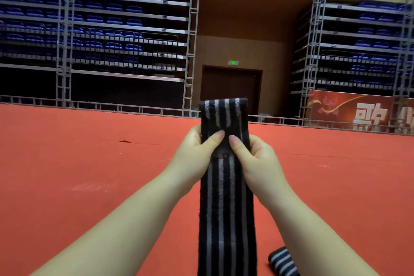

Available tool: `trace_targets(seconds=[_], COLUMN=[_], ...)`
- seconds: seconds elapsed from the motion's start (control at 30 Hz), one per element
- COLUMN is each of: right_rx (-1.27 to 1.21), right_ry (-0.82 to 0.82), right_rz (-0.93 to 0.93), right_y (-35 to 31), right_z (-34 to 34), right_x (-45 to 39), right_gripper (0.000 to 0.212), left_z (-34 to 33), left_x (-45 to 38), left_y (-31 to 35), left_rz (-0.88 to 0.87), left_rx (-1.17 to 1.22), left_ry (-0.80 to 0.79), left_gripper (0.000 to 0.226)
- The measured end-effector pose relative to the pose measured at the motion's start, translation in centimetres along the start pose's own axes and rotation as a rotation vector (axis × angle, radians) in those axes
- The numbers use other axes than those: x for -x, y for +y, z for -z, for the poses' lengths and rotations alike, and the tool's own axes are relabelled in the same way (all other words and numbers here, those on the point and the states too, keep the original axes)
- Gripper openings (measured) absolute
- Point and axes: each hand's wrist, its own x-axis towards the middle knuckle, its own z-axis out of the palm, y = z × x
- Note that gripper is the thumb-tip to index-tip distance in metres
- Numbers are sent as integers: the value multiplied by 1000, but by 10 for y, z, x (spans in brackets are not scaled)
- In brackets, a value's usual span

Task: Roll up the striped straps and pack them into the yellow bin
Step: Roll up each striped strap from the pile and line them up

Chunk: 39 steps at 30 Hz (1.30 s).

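A black strap with grey stripes [226,204] hangs upright in front of me, its top end folded over above my hands. My left hand [197,152] grips its left edge, thumb pressed on the front. On the opposite edge my right hand [255,157] grips it the same way, the two thumbs almost meeting. The strap's lower part runs down out of the frame. A second striped strap [282,262], rolled up, lies on the floor at the bottom right. The yellow bin is not in view.
Red carpet [89,175] covers the floor all around. Far off stand a low metal railing [112,105], scaffold towers, tiers of folded blue seats, a dark door and a red banner [349,112] at the right.
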Motion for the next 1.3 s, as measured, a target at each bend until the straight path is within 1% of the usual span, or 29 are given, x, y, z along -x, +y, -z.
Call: trace_targets(seconds=[0.07, 0.13, 0.23, 0.3, 0.37, 0.43, 0.5, 0.57, 0.67, 0.73, 0.8, 0.87, 0.9, 0.97, 1.0, 1.03, 1.07, 1.13, 1.23, 1.3], right_rx=[84, 130, 64, 13, 16, 35, 16, -58, -123, -164, -200, -291, -364, -494, -504, -476, -434, -324, -152, -24], right_ry=[63, 73, 35, -23, -45, -10, 9, -41, -144, -142, -104, -56, -50, -118, -180, -221, -231, -165, -85, 15], right_rz=[47, 40, -44, -127, -143, -111, -118, -214, -469, -602, -639, -660, -681, -702, -685, -652, -610, -500, -277, -97], right_y=[3, 8, 13, 13, 15, 17, 19, 18, 15, 17, 21, 19, 17, 12, 10, 11, 10, 11, 10, 11], right_z=[3, 5, 5, 7, 12, 17, 21, 23, 25, 26, 25, 25, 26, 30, 31, 32, 32, 30, 23, 21], right_x=[0, 1, 4, 7, 8, 9, 10, 11, 14, 18, 22, 23, 23, 22, 22, 22, 22, 24, 26, 27], right_gripper=[11, 10, 10, 8, 9, 10, 10, 13, 27, 32, 28, 26, 29, 47, 58, 64, 62, 46, 30, 22], left_z=[-3, -7, -14, -15, -16, -17, -18, -17, -16, -16, -19, -21, -21, -19, -18, -17, -17, -22, -23, -19], left_x=[3, 5, 6, 5, 6, 8, 8, 7, 7, 9, 10, 12, 12, 11, 12, 12, 13, 18, 19, 19], left_y=[-4, -9, -12, -13, -16, -21, -27, -30, -29, -30, -30, -28, -27, -24, -22, -20, -19, -12, -5, -5], left_rz=[77, 77, 56, 67, 80, 114, 136, 148, 212, 244, 252, 257, 249, 200, 165, 134, 115, 124, 274, 318], left_rx=[-58, -120, -103, -63, -35, 7, 66, 141, 218, 247, 253, 255, 250, 212, 187, 165, 146, 179, 449, 620], left_ry=[-51, -17, 67, 88, 46, -19, -39, -42, -35, -21, 6, 29, 26, 15, 11, 3, -13, -59, -52, -96], left_gripper=[20, 20, 16, 12, 10, 11, 13, 17, 19, 19, 25, 32, 34, 39, 42, 46, 50, 50, 37, 30])
